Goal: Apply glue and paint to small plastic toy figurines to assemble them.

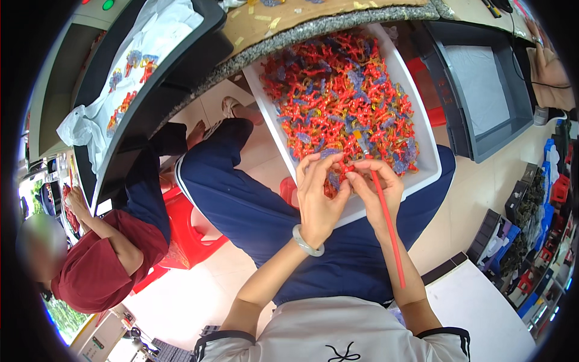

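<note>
A small red figure point(345, 167) with blue showing beside it is pinched between the fingertips of my left hand point(319, 196), which wears a pale bangle. My right hand point(380, 184) is closed around a red-handled paintbrush point(389, 223). The brush's bristles point away from me and its handle runs down along my right forearm. The right fingertips meet the left ones at the figure, and fingers partly hide it. Both hands are over the near end of a white tray point(429, 154), heaped with small red, blue and yellow plastic figures point(344, 90).
The tray sits on my lap against a stone-edged worktable point(289, 30). To the right stands a grey crate point(476, 90) lined with white. At the left, a dark crate point(163, 90) holds white plastic and several figures. A person in a dark red shirt point(111, 262) sits at the left.
</note>
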Available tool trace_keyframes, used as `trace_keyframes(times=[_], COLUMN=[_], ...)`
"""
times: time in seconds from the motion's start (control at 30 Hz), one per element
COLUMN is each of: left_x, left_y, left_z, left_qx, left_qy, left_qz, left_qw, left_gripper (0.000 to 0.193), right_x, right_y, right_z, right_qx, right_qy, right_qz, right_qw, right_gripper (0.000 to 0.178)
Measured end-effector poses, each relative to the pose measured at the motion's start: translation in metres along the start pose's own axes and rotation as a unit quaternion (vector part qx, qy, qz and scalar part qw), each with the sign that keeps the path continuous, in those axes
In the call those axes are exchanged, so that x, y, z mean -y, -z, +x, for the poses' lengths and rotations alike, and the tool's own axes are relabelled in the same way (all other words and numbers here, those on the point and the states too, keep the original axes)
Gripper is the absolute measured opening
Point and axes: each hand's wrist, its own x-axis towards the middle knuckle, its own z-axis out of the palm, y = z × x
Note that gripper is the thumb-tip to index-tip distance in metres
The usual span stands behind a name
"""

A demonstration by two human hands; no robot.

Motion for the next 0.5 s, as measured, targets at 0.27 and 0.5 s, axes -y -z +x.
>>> trace_keyframes(times=[0.27,0.5], left_x=[0.010,0.017], left_y=[0.038,0.007], left_z=[-0.007,-0.009], left_qx=[0.230,0.186], left_qy=[0.222,0.247], left_qz=[-0.461,-0.485], left_qw=[0.828,0.818], left_gripper=[0.059,0.050], right_x=[0.019,0.011], right_y=[0.017,0.019], right_z=[0.007,0.020], right_qx=[0.076,0.086], right_qy=[-0.079,-0.063], right_qz=[-0.003,-0.022], right_qw=[0.994,0.994], right_gripper=[0.017,0.018])
